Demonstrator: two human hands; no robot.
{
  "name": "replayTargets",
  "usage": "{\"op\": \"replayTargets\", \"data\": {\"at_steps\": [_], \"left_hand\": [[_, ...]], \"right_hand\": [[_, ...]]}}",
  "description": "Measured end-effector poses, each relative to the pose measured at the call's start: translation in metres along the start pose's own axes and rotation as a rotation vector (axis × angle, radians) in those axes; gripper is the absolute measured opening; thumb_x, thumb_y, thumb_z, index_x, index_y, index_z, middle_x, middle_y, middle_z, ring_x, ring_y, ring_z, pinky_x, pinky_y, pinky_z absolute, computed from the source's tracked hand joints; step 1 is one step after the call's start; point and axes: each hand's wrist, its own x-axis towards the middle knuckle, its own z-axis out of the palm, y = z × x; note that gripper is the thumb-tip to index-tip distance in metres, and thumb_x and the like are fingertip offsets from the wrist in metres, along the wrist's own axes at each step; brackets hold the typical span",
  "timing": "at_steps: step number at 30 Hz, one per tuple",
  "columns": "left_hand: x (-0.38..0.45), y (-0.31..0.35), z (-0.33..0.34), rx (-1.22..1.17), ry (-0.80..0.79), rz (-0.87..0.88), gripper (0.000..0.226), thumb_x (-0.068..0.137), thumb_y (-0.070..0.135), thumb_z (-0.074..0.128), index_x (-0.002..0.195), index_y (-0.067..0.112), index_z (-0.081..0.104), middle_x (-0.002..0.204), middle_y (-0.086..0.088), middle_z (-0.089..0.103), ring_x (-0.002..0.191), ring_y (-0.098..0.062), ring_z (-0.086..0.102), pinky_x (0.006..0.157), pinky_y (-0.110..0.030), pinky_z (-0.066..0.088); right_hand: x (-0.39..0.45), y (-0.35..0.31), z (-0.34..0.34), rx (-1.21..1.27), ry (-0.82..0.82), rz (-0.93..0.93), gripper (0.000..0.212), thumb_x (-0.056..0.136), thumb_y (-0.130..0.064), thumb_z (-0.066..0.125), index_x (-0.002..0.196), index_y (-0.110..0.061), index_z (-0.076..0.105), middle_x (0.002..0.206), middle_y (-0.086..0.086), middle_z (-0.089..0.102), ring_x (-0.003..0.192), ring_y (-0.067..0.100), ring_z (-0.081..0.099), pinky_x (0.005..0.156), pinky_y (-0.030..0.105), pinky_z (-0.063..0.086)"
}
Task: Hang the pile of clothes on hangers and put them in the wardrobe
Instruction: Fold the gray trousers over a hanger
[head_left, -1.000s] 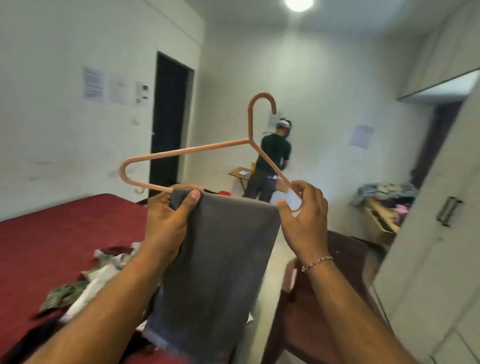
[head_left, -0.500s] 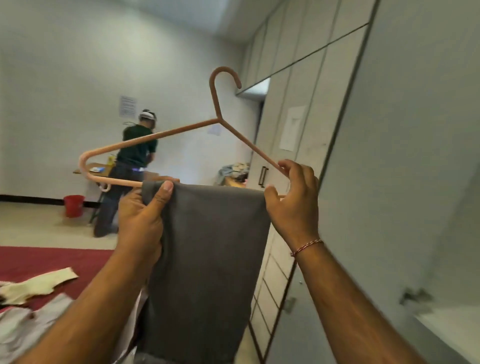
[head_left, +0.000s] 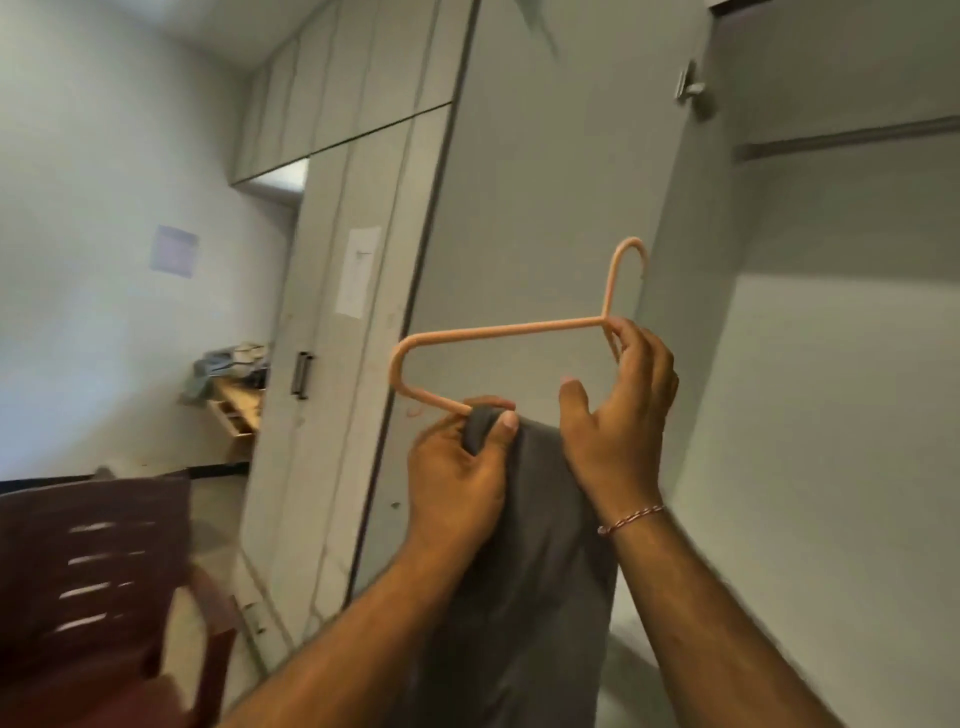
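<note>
dark red plastic chair sits far left, out of the way. left hand pinches the folded grey cloth against the bottom bar of the peach plastic hanger. right hand has its fingers curled round the hanger's neck, hook pointing up. the metal wardrobe rail is up and to the right, nearer the right hand, so i'd guess the hook goes that way.

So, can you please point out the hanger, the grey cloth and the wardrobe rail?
hanger (head_left: 498, 330): head view, on its upper left arm.
grey cloth (head_left: 535, 561): head view, on the hanging part between the wrists.
wardrobe rail (head_left: 841, 139): head view, on the bar's middle.
</note>
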Motion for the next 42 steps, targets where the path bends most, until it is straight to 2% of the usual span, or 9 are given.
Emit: {"op": "replayTargets", "data": {"at_steps": [2,7,14,18,20,25,32,36,42], "left_hand": [[0.006,0.002,0.051,0.007,-0.005,0.087,0.01,0.096,0.03,0.071,0.104,0.03,0.077,0.096,0.019,0.076,0.093,0.001,0.071,0.089,-0.023,0.057],[0.032,0.016,0.177,0.173,-0.039,0.086,0.015,0.099,0.037,0.065,0.105,0.029,0.075,0.082,0.001,0.075,0.075,-0.024,0.07,0.07,-0.038,0.058],[0.039,0.04,0.355,0.061,-0.059,-0.007,0.023,0.097,0.027,0.066,0.118,0.027,0.075,0.096,-0.012,0.076,0.089,-0.04,0.069,0.072,-0.042,0.053],[0.035,0.053,0.454,-0.085,-0.099,-0.031,0.03,0.105,0.036,0.054,0.131,0.033,0.07,0.103,-0.004,0.077,0.092,-0.028,0.071,0.074,-0.035,0.057],[0.031,0.064,0.49,-0.087,-0.146,-0.01,0.035,0.107,0.036,0.052,0.141,0.038,0.062,0.113,0.0,0.076,0.098,-0.023,0.07,0.075,-0.03,0.051],[0.017,0.084,0.569,-0.133,-0.294,0.062,0.037,0.105,0.037,0.054,0.142,0.032,0.062,0.122,0.005,0.072,0.107,-0.018,0.068,0.081,-0.028,0.051],[0.013,0.098,0.657,-0.309,-0.561,0.14,0.034,0.1,0.031,0.064,0.134,0.029,0.061,0.119,0.008,0.072,0.105,-0.015,0.069,0.082,-0.017,0.047],[0.036,0.114,0.682,-0.426,-0.811,0.294,0.044,0.084,0.057,0.064,0.122,0.036,0.061,0.118,0.009,0.073,0.107,-0.02,0.069,0.096,-0.04,0.057],[0.08,0.147,0.7,-0.384,-0.838,0.541,0.039,0.094,0.046,0.062,0.128,0.028,0.063,0.126,0.004,0.069,0.112,-0.017,0.065,0.097,-0.043,0.056]], "right_hand": [[0.024,-0.001,-0.033,0.087,0.046,-0.035,0.047,0.094,-0.03,0.058,0.139,-0.017,0.057,0.136,0.001,0.056,0.123,0.012,0.055,0.099,0.014,0.044],[0.092,-0.036,-0.122,0.299,-0.129,0.375,0.068,0.093,-0.074,0.044,0.113,-0.013,0.069,0.089,0.015,0.076,0.082,0.03,0.077,0.065,0.042,0.063],[0.169,0.023,-0.179,-0.425,-0.224,0.4,0.074,0.075,-0.048,0.088,0.133,-0.013,0.058,0.118,0.006,0.064,0.087,0.023,0.072,0.062,0.041,0.065],[0.207,0.109,-0.214,-0.471,-0.16,0.527,0.017,0.097,-0.019,0.066,0.109,-0.009,0.058,0.095,0.014,0.071,0.073,0.028,0.077,0.063,0.049,0.065],[0.224,0.135,-0.239,-0.364,-0.043,0.582,0.013,0.105,-0.02,0.052,0.107,-0.009,0.06,0.097,0.019,0.072,0.069,0.031,0.077,0.062,0.048,0.065],[0.266,0.194,-0.296,-0.695,0.166,0.302,0.042,0.109,-0.041,0.044,0.09,-0.011,0.066,0.078,0.012,0.073,0.055,0.025,0.073,0.059,0.04,0.065],[0.318,0.238,-0.344,-1.584,0.057,0.001,0.017,0.105,-0.027,0.056,0.105,-0.013,0.066,0.081,0.001,0.057,0.069,0.02,0.056,0.063,0.03,0.047],[0.34,0.246,-0.379,-1.605,0.309,-0.004,0.012,0.099,-0.021,0.06,0.098,-0.012,0.069,0.09,0.011,0.069,0.083,0.035,0.067,0.068,0.036,0.053],[0.361,0.245,-0.422,-1.523,0.582,0.02,0.02,0.093,-0.029,0.073,0.101,-0.011,0.073,0.09,0.012,0.07,0.074,0.027,0.059,0.066,0.032,0.047]]}}
